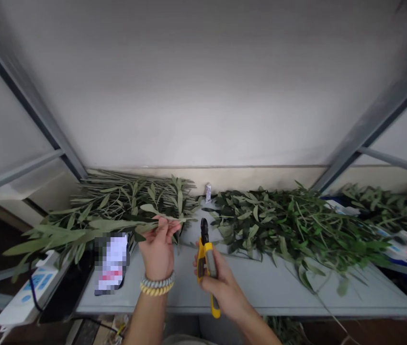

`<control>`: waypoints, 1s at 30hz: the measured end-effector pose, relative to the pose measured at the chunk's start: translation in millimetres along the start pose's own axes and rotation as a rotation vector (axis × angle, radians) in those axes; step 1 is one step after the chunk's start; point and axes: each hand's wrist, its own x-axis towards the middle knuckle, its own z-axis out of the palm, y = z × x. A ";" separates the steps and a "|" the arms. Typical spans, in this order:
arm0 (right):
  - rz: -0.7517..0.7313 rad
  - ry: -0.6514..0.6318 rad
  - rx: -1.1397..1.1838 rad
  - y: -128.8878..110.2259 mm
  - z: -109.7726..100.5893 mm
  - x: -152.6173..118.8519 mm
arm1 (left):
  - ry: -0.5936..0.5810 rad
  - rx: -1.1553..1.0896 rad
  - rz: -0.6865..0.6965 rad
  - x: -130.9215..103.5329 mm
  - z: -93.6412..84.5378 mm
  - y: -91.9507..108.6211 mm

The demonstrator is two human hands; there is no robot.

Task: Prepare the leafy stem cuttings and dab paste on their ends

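My left hand, with coiled bands at the wrist, pinches a leafy green stem whose leaves spread to the left and whose bare end points right. In my right hand is a pair of cutting pliers with yellow and grey handles, the dark jaws pointing up and away from me. The jaws are just right of the stem's end, apart from my left hand. Behind my left hand lies a pile of stems. To the right a larger heap of leafy branches covers the grey table.
A small tube stands near the wall between the piles. A phone with a blurred screen lies at the left, beside a white power strip with a black cable. Metal frame posts rise on both sides. More foliage and blue items are far right.
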 end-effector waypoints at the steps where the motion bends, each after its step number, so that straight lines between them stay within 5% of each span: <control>1: -0.005 0.000 -0.006 -0.6 0.7 0.0 | 0.007 0.004 0.004 -0.7 0.1 0.1; 11: -0.037 -0.024 -0.101 -10.9 11.3 -1.1 | -0.028 0.031 0.053 -8.3 2.4 -2.5; 30: -0.109 0.036 -0.225 5.6 17.5 6.0 | -0.035 0.040 -0.044 -9.6 -6.5 6.7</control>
